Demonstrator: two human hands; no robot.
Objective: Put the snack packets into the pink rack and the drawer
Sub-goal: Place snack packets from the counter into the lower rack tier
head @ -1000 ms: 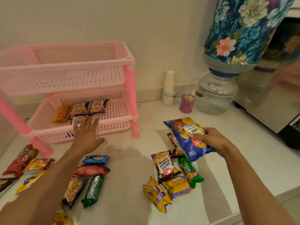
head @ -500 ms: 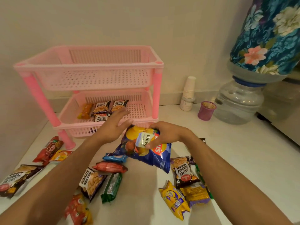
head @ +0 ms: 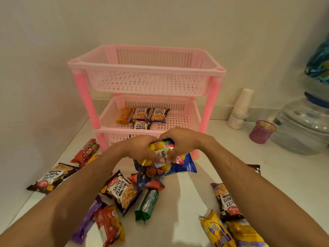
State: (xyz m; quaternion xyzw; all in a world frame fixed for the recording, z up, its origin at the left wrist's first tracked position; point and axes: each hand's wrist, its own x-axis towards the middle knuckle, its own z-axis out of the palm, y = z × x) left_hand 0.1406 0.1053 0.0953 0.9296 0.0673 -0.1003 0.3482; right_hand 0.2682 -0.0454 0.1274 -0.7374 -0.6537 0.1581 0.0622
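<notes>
A blue chips bag (head: 179,163) hangs in front of the pink rack (head: 146,65), gripped at its top by both my left hand (head: 142,148) and my right hand (head: 181,141). The rack's top tier is bare. Its lower tier (head: 178,120) holds three salted peanut packets (head: 141,114) and an orange packet (head: 123,115). Several loose packets lie on the counter: salted peanuts (head: 122,190), a green roll (head: 146,205), a red packet (head: 87,152), more peanuts (head: 227,202) and a yellow packet (head: 216,230). No drawer shows.
A stack of paper cups (head: 240,108), a small purple cup (head: 262,131) and a large water bottle (head: 302,125) with a floral cover stand on the counter at right. A wall closes the left and back sides.
My right hand brought the blue chips bag from the right toward the rack. My left hand left the lower tier and closed on the bag too. The view swung left.
</notes>
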